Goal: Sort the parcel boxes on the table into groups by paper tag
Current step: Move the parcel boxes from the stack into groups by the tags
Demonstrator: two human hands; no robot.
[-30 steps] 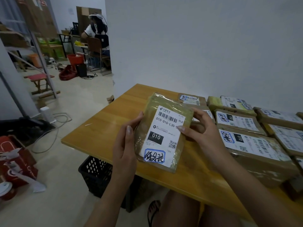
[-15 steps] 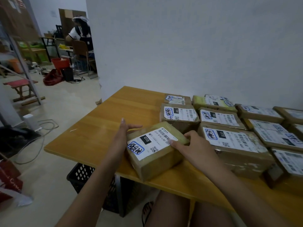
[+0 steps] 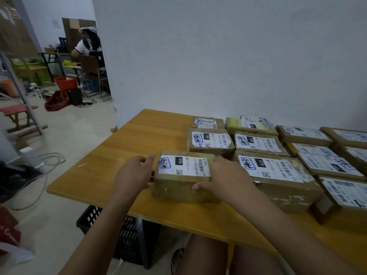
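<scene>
The person's right hand (image 3: pixel 224 175) grasps the right end of a taped cardboard box (image 3: pixel 174 188), with the fingers over the top edge and the thumb pressed on the near side. The left hand (image 3: pixel 135 173) sits at the box's nine o'clock end, its fingers loosely bent and blurred. I cannot tell whether it holds the cardboard or only brushes it. The box rests flat on the wooden worktop (image 3: pixel 95 171), its paper tag (image 3: pixel 183 165) facing up and printed 010.

At three o'clock, just beside the right hand, lies a larger box tagged 070 (image 3: pixel 278 191). At twelve o'clock sits a box tagged 15H (image 3: pixel 210 141), and at one o'clock one tagged 150 (image 3: pixel 258 143). More boxes (image 3: pixel 303 133) run in rows toward the white wall and off the right edge, their tags too blurred to read.

Every box in sight lies tag up, and the held box sits at the left edge of the cluster. Yet the codes I can read all differ, so no finished groups show. The sorting looks part done at best, with many boxes perhaps yet to be matched.

Under the worktop at six o'clock stands a black crate (image 3: pixel 129 245). Far off at eleven o'clock another person (image 3: pixel 89 48) sits at a desk.
</scene>
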